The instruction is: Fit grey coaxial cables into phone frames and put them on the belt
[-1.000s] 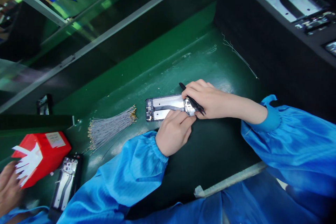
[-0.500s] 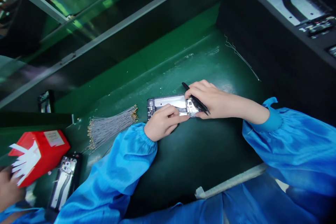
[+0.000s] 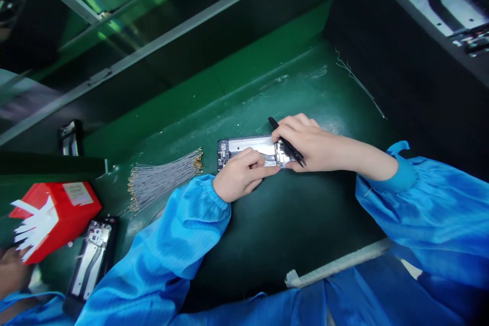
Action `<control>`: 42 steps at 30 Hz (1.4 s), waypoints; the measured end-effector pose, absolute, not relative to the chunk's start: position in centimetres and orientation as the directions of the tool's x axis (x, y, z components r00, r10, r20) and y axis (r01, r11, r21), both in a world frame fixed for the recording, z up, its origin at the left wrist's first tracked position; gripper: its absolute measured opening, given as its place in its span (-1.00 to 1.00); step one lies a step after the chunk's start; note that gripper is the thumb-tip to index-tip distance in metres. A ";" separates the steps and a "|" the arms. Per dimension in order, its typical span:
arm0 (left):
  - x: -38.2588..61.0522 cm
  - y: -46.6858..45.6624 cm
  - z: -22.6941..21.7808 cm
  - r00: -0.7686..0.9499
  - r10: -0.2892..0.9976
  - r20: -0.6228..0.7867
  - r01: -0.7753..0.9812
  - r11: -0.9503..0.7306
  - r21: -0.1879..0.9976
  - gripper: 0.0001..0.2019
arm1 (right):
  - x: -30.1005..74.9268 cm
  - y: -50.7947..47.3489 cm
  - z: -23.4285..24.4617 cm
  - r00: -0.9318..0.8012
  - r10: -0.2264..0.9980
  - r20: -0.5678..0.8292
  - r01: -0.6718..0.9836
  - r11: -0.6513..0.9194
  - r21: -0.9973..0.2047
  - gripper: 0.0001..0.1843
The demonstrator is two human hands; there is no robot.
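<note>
An opened phone [image 3: 263, 143] lies flat on the green table, its silver plate and circuit parts facing up. My left hand [image 3: 241, 175] rests on its near side with curled fingers, one digit stretched along the near edge. At the right end, my right hand [image 3: 319, 145] grips the phone's edges between thumb and fingers. Black tweezers [image 3: 293, 151] are tucked in that same hand, tips pointing down to the right. What lies under my fingertips is hidden. Left of the phone is a bundle of thin grey cables [image 3: 166, 178] with gold-coloured ends.
A red box [image 3: 74, 214] with white strips stands at the left, near another person's hand [image 3: 13, 272]. Beside it lies a second opened phone [image 3: 91, 260]; another phone [image 3: 71, 138] sits farther back. A black foam tray [image 3: 382, 46] holds phone parts at right. Loose cables [image 3: 362, 86] lie beside it.
The view has shifted slightly. Both my hands keep almost the same hold on the phone, and the tweezers stay in my right hand.
</note>
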State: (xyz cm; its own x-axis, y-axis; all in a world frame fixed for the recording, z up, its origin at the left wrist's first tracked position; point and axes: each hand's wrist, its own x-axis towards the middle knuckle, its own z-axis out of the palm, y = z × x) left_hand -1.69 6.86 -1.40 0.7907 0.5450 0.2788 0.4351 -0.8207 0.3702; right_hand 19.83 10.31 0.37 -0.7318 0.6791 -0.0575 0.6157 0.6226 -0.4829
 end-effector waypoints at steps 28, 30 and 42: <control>-1.5 6.9 -1.2 0.733 0.607 0.309 0.348 -0.723 0.596 -0.80 | 18.9 10.4 0.5 -0.690 0.718 -0.087 0.681 0.604 -0.414 -0.59; -1.5 6.8 -1.2 0.735 0.604 0.308 0.347 -0.726 0.594 -0.80 | 18.8 10.4 0.5 -0.685 0.722 -0.097 0.690 0.599 -0.406 -0.59; -1.4 6.7 -1.4 0.732 0.606 0.310 0.355 -0.729 0.586 -0.80 | 17.6 10.6 0.7 -0.693 0.709 -0.131 0.705 0.630 -0.325 -0.61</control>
State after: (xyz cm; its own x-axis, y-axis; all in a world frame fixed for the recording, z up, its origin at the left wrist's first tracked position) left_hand -1.44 6.73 -1.42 0.7322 0.6063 0.3103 0.3552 -0.7287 0.5855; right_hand 17.57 10.57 0.69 -0.6933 0.7086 -0.1315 0.7053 0.6298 -0.3254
